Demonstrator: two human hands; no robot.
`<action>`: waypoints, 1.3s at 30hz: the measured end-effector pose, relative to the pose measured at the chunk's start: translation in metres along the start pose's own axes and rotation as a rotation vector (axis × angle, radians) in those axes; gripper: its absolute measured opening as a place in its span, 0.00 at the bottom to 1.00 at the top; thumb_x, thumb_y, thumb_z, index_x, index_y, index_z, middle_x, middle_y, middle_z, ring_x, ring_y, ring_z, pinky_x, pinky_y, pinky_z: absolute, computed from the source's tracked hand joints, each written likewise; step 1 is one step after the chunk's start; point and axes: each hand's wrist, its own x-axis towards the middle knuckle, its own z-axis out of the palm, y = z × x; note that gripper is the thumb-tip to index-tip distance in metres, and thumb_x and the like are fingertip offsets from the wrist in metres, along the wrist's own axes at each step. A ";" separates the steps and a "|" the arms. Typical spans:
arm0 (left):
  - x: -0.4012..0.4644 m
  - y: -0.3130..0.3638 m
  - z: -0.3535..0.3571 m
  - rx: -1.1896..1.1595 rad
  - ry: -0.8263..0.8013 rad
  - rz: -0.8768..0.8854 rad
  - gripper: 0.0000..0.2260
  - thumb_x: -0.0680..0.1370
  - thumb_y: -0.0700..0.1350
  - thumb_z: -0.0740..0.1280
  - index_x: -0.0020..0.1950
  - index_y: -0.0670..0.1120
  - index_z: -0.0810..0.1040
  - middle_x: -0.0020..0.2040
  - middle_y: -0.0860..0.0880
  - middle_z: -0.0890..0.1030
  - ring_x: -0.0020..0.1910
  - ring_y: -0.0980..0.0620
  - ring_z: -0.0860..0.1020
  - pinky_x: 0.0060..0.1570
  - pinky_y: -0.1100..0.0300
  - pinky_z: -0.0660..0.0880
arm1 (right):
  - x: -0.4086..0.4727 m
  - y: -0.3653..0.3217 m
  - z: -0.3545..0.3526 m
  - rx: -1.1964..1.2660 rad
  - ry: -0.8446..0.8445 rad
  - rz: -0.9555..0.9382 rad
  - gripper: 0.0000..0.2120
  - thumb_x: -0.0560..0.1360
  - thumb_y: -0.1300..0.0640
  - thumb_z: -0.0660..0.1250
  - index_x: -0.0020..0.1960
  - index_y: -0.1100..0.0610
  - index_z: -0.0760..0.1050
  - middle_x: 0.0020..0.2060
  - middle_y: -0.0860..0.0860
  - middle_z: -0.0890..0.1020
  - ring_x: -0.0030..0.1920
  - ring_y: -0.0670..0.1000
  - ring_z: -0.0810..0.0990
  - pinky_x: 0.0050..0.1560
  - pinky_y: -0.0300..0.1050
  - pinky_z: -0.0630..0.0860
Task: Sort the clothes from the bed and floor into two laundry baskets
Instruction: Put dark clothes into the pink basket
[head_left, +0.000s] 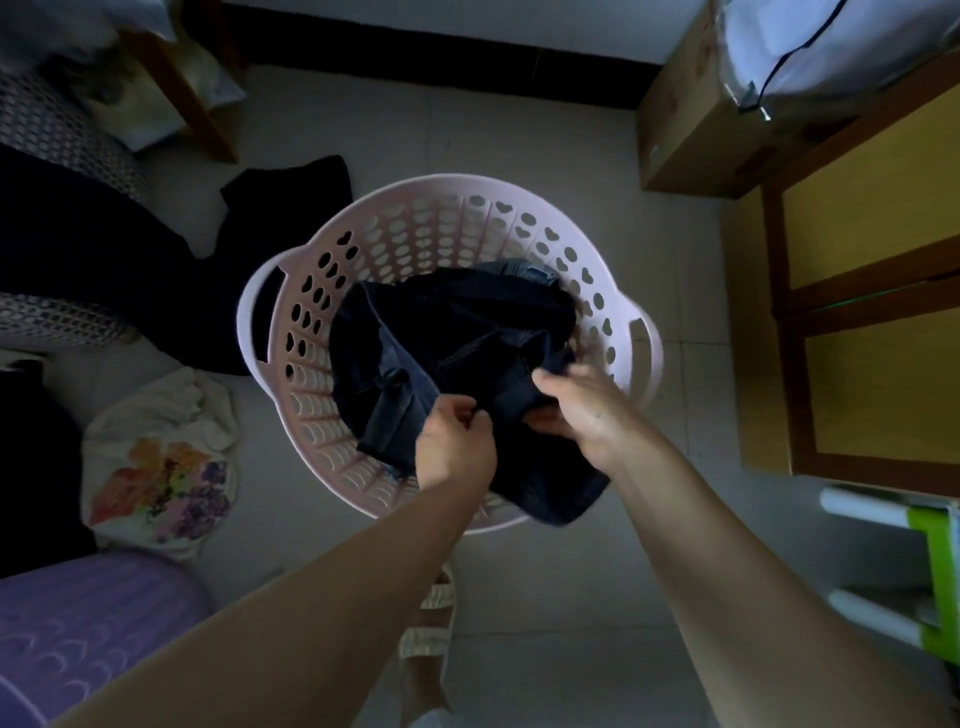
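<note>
A pale pink laundry basket (415, 218) with holes in its wall stands on the tiled floor in the middle of the view. A dark navy garment (457, 332), jeans by its seams, hangs half in the basket and over its near rim. My left hand (452, 441) pinches the near edge of the garment. My right hand (582, 405) grips the same garment further right. A purple basket (78, 623) shows at the lower left corner.
A white shirt with a flower print (161, 467) lies on the floor left of the basket. A dark cloth (291, 202) lies behind it, and dark fabric hangs from the bed (78, 228) at left. A wooden cabinet (857, 312) and cardboard box (691, 119) stand at right.
</note>
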 end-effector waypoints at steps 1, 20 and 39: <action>0.004 0.006 -0.006 -0.024 0.063 0.026 0.13 0.79 0.45 0.62 0.63 0.46 0.73 0.60 0.47 0.78 0.60 0.45 0.75 0.61 0.55 0.71 | 0.001 -0.010 0.007 0.041 -0.025 -0.067 0.09 0.79 0.62 0.61 0.58 0.58 0.72 0.55 0.55 0.79 0.54 0.56 0.78 0.58 0.52 0.75; 0.121 -0.044 -0.026 0.812 -0.363 0.267 0.31 0.78 0.39 0.62 0.78 0.52 0.53 0.79 0.55 0.48 0.78 0.50 0.49 0.73 0.47 0.55 | 0.124 0.062 0.113 -1.247 -0.231 -0.106 0.42 0.76 0.50 0.64 0.76 0.42 0.37 0.77 0.49 0.38 0.77 0.57 0.39 0.71 0.68 0.48; 0.179 -0.108 0.012 0.799 -0.547 -0.008 0.30 0.76 0.42 0.63 0.75 0.45 0.54 0.67 0.42 0.70 0.65 0.41 0.71 0.66 0.47 0.70 | 0.192 0.116 0.128 -1.349 -0.315 0.037 0.36 0.76 0.48 0.62 0.77 0.43 0.45 0.76 0.53 0.55 0.75 0.59 0.55 0.72 0.65 0.55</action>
